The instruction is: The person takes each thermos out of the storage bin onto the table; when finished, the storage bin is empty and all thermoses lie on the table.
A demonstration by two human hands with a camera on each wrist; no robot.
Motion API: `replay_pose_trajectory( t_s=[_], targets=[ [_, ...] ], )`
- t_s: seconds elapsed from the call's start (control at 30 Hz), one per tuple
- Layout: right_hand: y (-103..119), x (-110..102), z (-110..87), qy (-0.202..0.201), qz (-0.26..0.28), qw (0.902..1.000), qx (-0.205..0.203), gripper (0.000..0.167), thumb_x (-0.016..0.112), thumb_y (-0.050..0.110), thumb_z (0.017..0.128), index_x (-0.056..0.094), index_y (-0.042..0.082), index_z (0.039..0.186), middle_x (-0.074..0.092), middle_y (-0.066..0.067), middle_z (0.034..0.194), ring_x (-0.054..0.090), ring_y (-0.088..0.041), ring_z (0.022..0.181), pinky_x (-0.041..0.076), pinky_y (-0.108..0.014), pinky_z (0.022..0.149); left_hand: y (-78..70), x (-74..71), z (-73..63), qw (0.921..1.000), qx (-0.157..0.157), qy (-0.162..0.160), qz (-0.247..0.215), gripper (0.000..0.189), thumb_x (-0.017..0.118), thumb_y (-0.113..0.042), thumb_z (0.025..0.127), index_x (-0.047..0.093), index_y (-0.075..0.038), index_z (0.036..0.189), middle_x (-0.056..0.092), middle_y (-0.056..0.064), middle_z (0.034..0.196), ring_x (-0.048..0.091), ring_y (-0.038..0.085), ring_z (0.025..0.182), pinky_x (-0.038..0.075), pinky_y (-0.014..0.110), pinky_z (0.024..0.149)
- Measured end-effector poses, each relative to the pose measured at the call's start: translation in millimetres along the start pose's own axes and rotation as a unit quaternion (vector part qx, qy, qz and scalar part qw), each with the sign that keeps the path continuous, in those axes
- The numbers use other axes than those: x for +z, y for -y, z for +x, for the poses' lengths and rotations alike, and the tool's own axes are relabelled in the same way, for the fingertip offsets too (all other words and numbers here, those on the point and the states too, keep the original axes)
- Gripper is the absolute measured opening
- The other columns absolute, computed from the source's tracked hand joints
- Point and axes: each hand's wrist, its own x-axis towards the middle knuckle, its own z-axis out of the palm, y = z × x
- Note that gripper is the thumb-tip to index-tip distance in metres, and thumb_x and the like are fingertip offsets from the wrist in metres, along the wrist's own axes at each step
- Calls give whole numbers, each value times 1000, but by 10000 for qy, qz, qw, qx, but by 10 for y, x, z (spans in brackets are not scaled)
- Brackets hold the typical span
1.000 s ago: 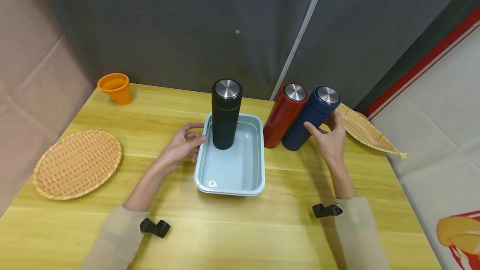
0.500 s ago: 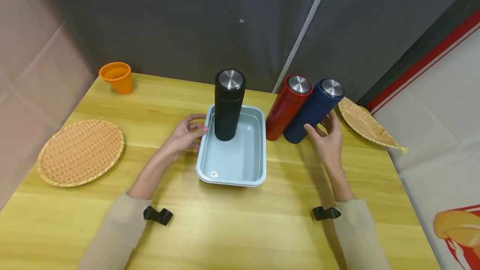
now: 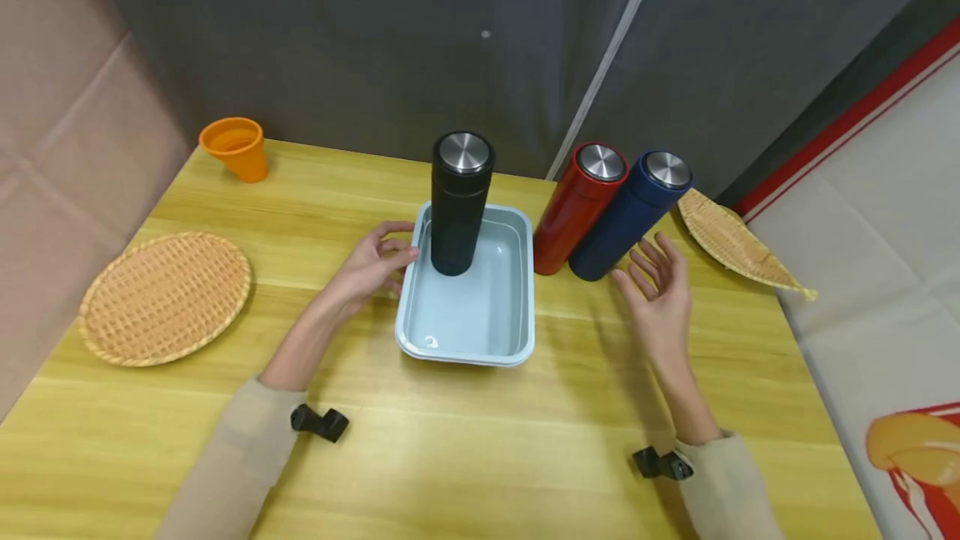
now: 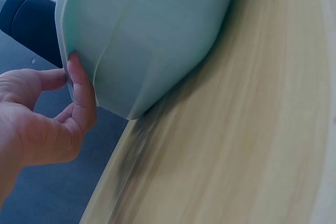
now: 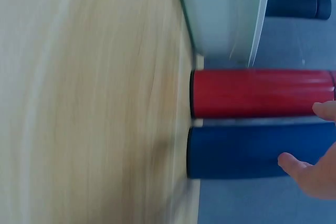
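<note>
On the worktop [image 3: 480, 457], the light-blue tub [image 3: 465, 315] sits at mid-width, toward the far edge. The left woven tray [image 3: 167, 298] lies by the left edge. The right grip [image 3: 660, 302] holds nothing; its fingers are loosely bent just beside the blue bottle [image 3: 626, 222]. Contact cannot be confirmed. The left grip [image 3: 363, 273] pinches the tub's left rim.

Step in hand (judged): steady the tub; position the right grip at the blue bottle. A next grasp would call for closing thumb and fingers round its body without knocking the adjacent red bottle [image 3: 573, 215].

Both bottles stand upright right of the tub, near the far edge. The black bottle [image 3: 457, 219] stands inside the tub, far-left part. Right woven tray [image 3: 731, 244]: far right corner. Orange cup [image 3: 251, 165]: far left corner.
</note>
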Motion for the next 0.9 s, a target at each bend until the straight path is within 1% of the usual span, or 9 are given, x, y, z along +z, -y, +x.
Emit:
replay_pose_trajectory(
  t_s=[0.1, 0.2, 0.27, 0.4, 0.53, 0.67, 0.77, 0.9],
  targets=[
    [64, 64, -78, 99, 101, 9993, -332, 64, 67, -16, 80, 42, -5, 138, 53, -27, 130, 57, -31, 115, 50, -29, 94, 0, 0, -5, 10000, -36, -41, 23, 56, 60, -13, 96, 32, -8, 144, 52, 22, 119, 57, 27, 81, 53, 28, 54],
    [136, 159, -118, 299, 356, 9968, -646, 59, 67, -18, 80, 46, -8, 135, 54, -30, 127, 58, -31, 112, 51, -29, 92, 1, 7, -4, 9999, -32, -122, 27, 56, 61, -13, 96, 33, -9, 144, 52, 21, 119, 57, 27, 83, 54, 29, 54],
    [196, 236, -121, 461, 471, 9946, -807, 56, 67, -17, 81, 48, -8, 133, 55, -29, 125, 58, -32, 112, 51, -31, 92, -1, 19, -1, 9999, 5, -169, 6, 55, 61, -13, 96, 34, -9, 144, 52, 20, 118, 57, 27, 84, 54, 29, 54],
    [333, 419, -94, 840, 387, 9904, -1031, 53, 67, -14, 82, 51, -6, 132, 57, -26, 125, 57, -34, 113, 50, -32, 92, -6, 44, 6, 9997, 67, -215, -6, 54, 61, -12, 95, 35, -9, 143, 52, 19, 117, 56, 28, 85, 55, 29, 54],
    [554, 667, -70, 1305, 312, 9856, -1025, 50, 68, -15, 81, 51, -11, 129, 57, -26, 124, 57, -34, 112, 50, -37, 94, -9, 43, 7, 9998, 53, -210, 42, 54, 61, -12, 95, 35, -8, 143, 52, 19, 118, 57, 28, 86, 55, 30, 55],
    [771, 917, -4, 1787, 129, 9793, -941, 49, 68, -12, 83, 50, -13, 128, 56, -26, 126, 57, -35, 113, 48, -45, 95, -10, 45, 7, 9997, 66, -234, 49, 53, 61, -13, 96, 36, -7, 142, 53, 19, 118, 58, 28, 87, 56, 31, 56],
    [769, 1078, 100, 1981, 149, 9764, -850, 51, 69, -9, 83, 49, -10, 130, 56, -25, 126, 56, -34, 115, 47, -45, 97, -8, 52, 6, 9995, 100, -293, 57, 51, 61, -12, 96, 38, -6, 141, 54, 19, 116, 58, 28, 86, 56, 32, 56],
    [617, 1264, 238, 2046, 16, 9770, -593, 60, 74, 1, 83, 47, -1, 136, 55, -16, 130, 54, -26, 118, 47, -36, 98, -5, 58, 9, 9993, 110, -356, 94, 49, 61, -12, 96, 41, -6, 140, 54, 18, 114, 59, 27, 85, 57, 33, 56]
  ],
)
